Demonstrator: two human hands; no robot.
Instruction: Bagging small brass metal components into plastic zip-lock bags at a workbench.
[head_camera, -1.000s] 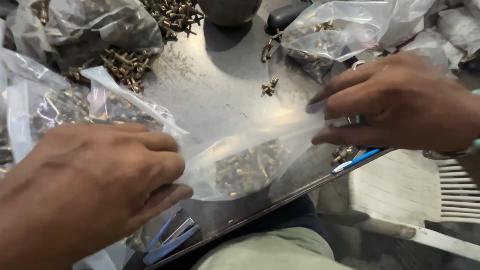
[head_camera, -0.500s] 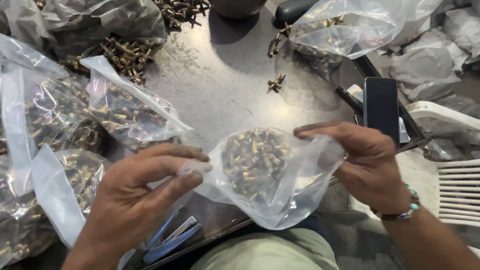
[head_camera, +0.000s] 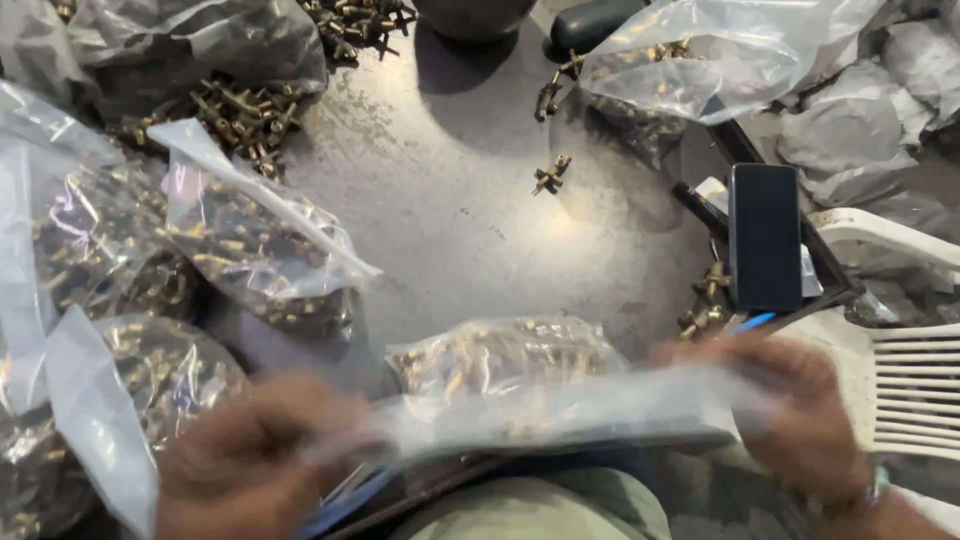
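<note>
A clear plastic bag of small brass fittings (head_camera: 505, 362) lies across the near edge of the grey metal table (head_camera: 450, 200). My left hand (head_camera: 255, 455) grips the bag's open top at its left end, and my right hand (head_camera: 800, 415) grips the same edge at its right end. The bag's top edge is stretched flat between them. Both hands are blurred by motion.
Several filled bags of fittings (head_camera: 250, 250) pile up at the left. Another bag (head_camera: 700, 60) sits at the back right. Loose fittings (head_camera: 550, 175) lie mid-table. A black phone (head_camera: 765, 235) rests at the right edge, beside a white plastic chair (head_camera: 910, 390).
The bag was lifted up off the table with its mouth open, then lowered back down. Now its top edge is pulled flat between my hands, which have moved apart.
</note>
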